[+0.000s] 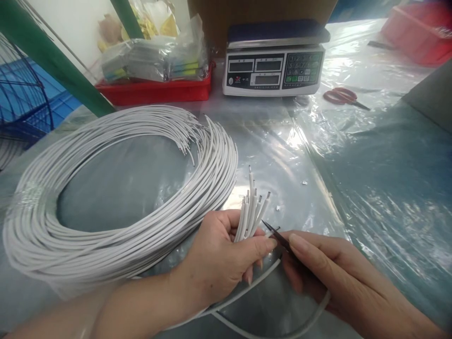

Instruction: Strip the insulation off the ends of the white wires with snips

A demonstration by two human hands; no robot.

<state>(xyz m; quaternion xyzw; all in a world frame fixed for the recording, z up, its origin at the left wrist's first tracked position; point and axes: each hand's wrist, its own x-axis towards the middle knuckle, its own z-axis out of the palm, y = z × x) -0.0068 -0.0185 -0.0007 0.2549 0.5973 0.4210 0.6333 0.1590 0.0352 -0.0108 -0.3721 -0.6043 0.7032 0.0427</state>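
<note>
My left hand (226, 254) is closed around a bunch of white cables (251, 212), whose dark-tipped ends point up and away from me. My right hand (328, 268) pinches a pair of dark pointed tweezers (287, 247). The tweezer tips are beside a single cable end near my left thumb; whether they touch it I cannot tell. A loose length of white cable (268, 275) curves beneath both hands. To the left lies a large coil of white cable (116, 226), with many cut ends gathered at its upper right.
A weighing scale (271, 70) stands at the back, beside a red tray (155, 92) of bagged items. Red-handled scissors (341, 96) lie to its right. A pink-red basket (420, 33) sits at the far right. Small white scraps (278, 207) dot the plastic-covered table (381, 188).
</note>
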